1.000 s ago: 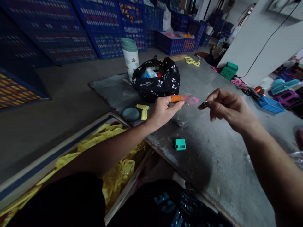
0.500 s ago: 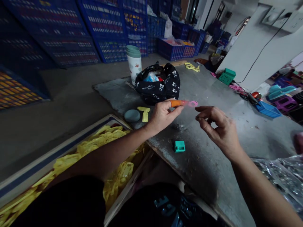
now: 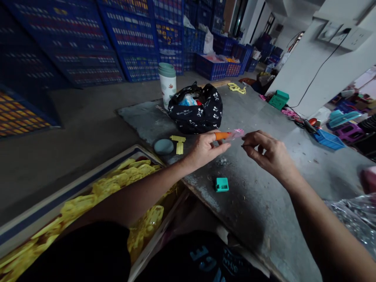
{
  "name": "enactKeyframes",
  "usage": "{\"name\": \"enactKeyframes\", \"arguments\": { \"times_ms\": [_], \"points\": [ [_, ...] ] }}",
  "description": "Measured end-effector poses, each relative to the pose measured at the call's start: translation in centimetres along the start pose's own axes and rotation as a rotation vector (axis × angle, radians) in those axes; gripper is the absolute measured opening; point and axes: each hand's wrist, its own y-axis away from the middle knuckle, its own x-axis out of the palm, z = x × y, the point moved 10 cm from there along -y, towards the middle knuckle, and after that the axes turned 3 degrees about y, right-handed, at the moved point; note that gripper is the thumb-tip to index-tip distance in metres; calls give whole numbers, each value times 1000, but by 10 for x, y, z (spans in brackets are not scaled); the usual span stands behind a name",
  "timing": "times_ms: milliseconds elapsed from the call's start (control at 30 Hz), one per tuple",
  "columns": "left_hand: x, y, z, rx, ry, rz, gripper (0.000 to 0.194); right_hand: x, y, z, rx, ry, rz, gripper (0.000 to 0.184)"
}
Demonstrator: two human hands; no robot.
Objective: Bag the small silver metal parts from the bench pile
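Note:
My left hand [image 3: 205, 149] reaches over the grey table and pinches a small clear-and-pink plastic piece [image 3: 237, 134]. An orange sleeve [image 3: 221, 136], apparently a finger cot, covers its index finger. Just to the right, my right hand [image 3: 266, 152] has thumb and fingertips drawn together beside the pink end. A tiny dark bit shows at those fingertips, too small to name. Below both hands lies a teal plastic block [image 3: 222, 184] with a dark slot. Left of my left hand are a yellow T-shaped plastic piece [image 3: 179, 144] and a round grey-green lid [image 3: 163, 146].
A black patterned bag [image 3: 195, 117] and a white tumbler [image 3: 168, 88] stand behind the hands. At the lower left, a crate [image 3: 129, 153] holds yellow plastic pieces. Clear plastic bags [image 3: 355, 215] lie at right. Blue crates [image 3: 129, 43] are stacked behind; a green basket [image 3: 279, 99] stands farther right.
My right hand has come slightly closer to the pink end of the piece in my left hand. The view has tilted up a little.

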Motion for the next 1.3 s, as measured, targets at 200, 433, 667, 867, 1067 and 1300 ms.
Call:
{"name": "enactKeyframes", "arguments": {
  "times_ms": [200, 433, 667, 867, 1067, 1300],
  "points": [
    [45, 2, 19, 54, 104, 463, 104, 9, -6, 3, -55, -128, 215, 6],
    [100, -5, 66, 40, 300, 707, 99, 9, 1, 3, -138, -182, 357, 3],
    [103, -2, 70, -43, 399, 520, 95, -15, 8, -18, 59, -225, 309, 8],
    [100, 3, 66, 13, 443, 490, 96, -39, -11, -30, 85, -111, 142, 14],
    [98, 1, 59, 16, 390, 479, 79, -16, -25, -17, 26, 62, 251, 11],
    [89, -3, 67, -67, 414, 405, 73, -41, -19, -46, 131, -9, 33, 15]
  ]
}}
